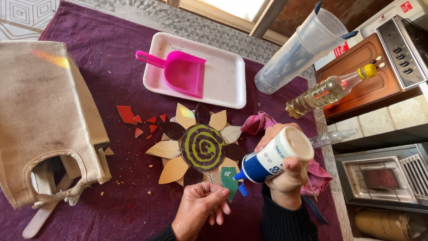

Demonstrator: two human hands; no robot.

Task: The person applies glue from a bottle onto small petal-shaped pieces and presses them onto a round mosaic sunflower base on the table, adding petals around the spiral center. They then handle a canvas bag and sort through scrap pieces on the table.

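Observation:
A flower-shaped mosaic [200,147] lies on the purple cloth [111,89], with a dark round centre bearing a green spiral and cream and dark petals around it. My left hand [200,209] pinches a green glass piece [229,180] at the flower's lower right edge. My right hand [285,172] grips a white and blue glue bottle [274,160], tilted so its blue nozzle points at the green piece.
Red shards [138,120] lie left of the flower. A white tray [232,76] holds a pink dustpan [180,71]. A burlap bag [44,116] stands at left. A clear plastic jug [298,49], an oil bottle [325,91] and a pink rag [261,122] lie at right.

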